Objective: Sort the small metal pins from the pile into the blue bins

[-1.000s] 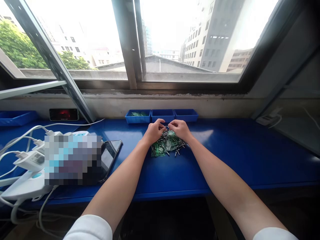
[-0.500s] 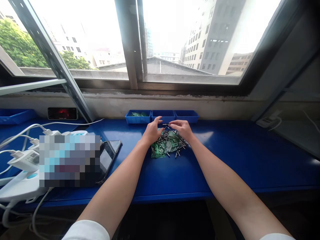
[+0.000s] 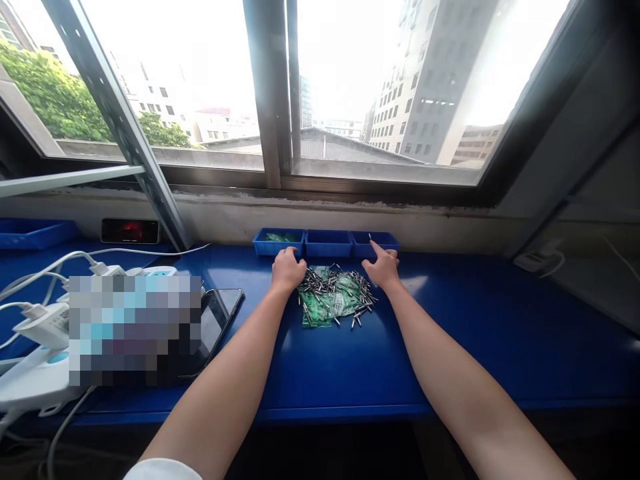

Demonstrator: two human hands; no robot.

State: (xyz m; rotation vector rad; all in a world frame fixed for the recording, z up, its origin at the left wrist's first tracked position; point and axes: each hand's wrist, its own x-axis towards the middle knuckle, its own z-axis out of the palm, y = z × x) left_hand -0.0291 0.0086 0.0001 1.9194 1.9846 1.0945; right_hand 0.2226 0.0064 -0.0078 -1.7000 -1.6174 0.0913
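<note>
A small metal pin (image 3: 370,237) sits pinched in the right hand (image 3: 383,268), raised over the right bin (image 3: 376,244). The left hand (image 3: 288,268) is loosely curled at the left bin (image 3: 278,242); whether it holds anything cannot be told. Between the hands lies a pile of pins and green boards (image 3: 334,298). A phone (image 3: 217,313) lies left of the left forearm.

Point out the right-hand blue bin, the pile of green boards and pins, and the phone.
right-hand blue bin (image 3: 383,248): head view, front wall.
pile of green boards and pins (image 3: 334,297): head view, middle of heap.
phone (image 3: 216,317): head view, dark screen.
</note>
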